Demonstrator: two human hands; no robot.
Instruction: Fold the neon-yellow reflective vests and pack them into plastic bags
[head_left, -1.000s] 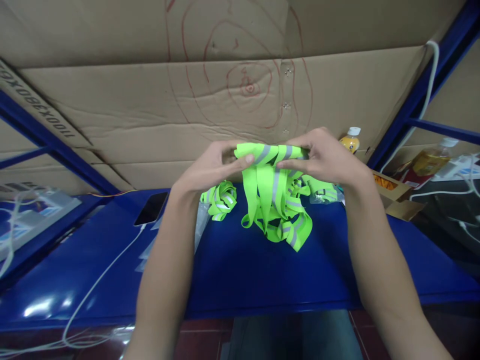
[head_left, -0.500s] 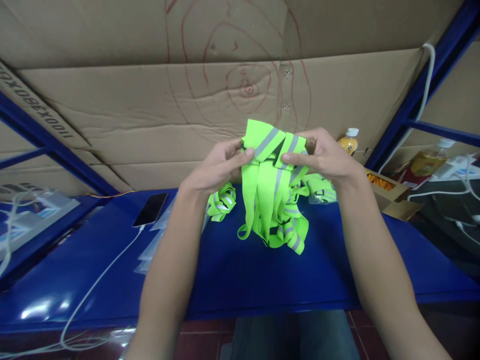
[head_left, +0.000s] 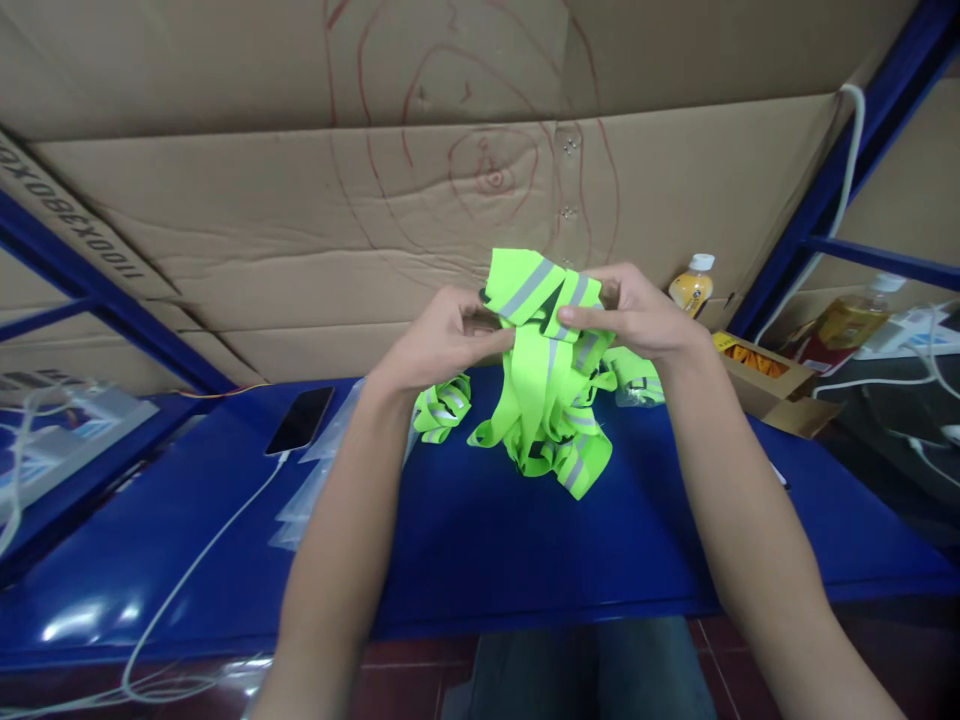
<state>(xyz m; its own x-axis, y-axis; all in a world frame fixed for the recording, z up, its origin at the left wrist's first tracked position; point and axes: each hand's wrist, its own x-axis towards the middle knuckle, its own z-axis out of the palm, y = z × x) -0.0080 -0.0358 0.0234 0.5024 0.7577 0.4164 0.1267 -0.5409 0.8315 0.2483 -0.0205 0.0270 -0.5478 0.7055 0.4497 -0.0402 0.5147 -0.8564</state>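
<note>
1. out left, a small strap coil (head_left: pixel 442 408) lay on the blue table (head_left: pixel 540 560).
2. your left hand (head_left: pixel 431 345) was pinched closed, thumb forward, fingers curled behind, gripping the left edge of the fold!
3. centre stage, the reflective straps (head_left: pixel 534 385) hung between your hands, tails trailing low; table contact couldn't be told. they looked light, limp, tough, perhaps slightly slick; the flat folded top seemed your best hold, loose tails likely to slide.
4. and your right hand (head_left: pixel 637 310) pinched the fold's right end, thumb across its front!
</note>
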